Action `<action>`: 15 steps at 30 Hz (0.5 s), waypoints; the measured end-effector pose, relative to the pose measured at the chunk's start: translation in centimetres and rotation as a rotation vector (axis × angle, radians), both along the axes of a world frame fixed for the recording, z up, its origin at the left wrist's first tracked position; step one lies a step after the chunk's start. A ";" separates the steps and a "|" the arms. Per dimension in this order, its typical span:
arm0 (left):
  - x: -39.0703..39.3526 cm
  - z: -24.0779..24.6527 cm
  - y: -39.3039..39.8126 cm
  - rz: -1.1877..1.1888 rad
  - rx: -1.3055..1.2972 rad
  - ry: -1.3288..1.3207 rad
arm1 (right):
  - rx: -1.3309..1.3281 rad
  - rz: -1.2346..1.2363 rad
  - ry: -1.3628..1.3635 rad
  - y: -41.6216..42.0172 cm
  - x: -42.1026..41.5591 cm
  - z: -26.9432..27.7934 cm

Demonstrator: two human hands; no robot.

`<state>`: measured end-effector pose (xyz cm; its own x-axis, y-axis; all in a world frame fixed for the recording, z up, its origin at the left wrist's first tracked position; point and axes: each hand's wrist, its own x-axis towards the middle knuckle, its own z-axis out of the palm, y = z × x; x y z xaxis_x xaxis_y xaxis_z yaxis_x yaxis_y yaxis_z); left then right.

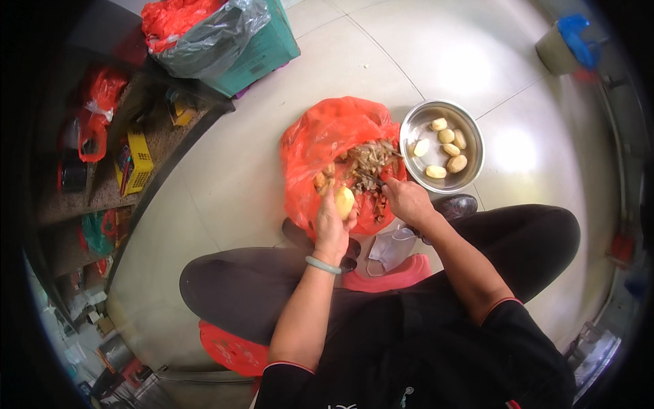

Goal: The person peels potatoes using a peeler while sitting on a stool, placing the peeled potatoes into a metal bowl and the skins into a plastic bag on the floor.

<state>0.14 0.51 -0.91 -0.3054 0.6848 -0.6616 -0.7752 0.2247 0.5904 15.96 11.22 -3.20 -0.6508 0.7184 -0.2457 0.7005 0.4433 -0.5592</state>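
Note:
A peeled potato [344,202] rests in my left hand [333,220], which has a pale bangle [323,265] at its wrist. My right hand [407,200] grips the handle of a dark-bladed tool [375,180], probably a peeler or knife; its tip lies over the peelings. Beneath both hands a red plastic bag [319,140] lies open on the floor, with a heap of brownish peelings [373,158] and a few unpeeled tubers [322,180] inside. Touching the bag's right side, a round stainless steel basin [479,148] holds several peeled potatoes [457,163].
A face mask [392,249] and something pink [409,276] lie between my legs. A green box [255,56] lined with a plastic bag stands at the upper left, beside a shelf with a yellow basket [137,161]. A bin [557,53] with a blue bag is at the upper right.

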 end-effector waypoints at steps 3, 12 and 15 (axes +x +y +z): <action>0.1 -0.2 0.4 0.058 -0.044 -0.070 | 0.035 0.056 0.083 -1.3 -1.0 1.7; 0.3 0.0 -0.1 -0.130 0.117 -0.136 | 0.056 0.152 -0.083 0.2 -0.8 0.4; 0.6 0.0 0.1 -0.176 0.089 0.002 | -0.070 -0.023 -0.052 1.0 0.8 -1.5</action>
<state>0.73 0.58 -0.94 -0.1768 0.7833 -0.5960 -0.7276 0.3037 0.6151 16.73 12.22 -4.74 -0.6195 0.7128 -0.3287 0.7388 0.3881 -0.5510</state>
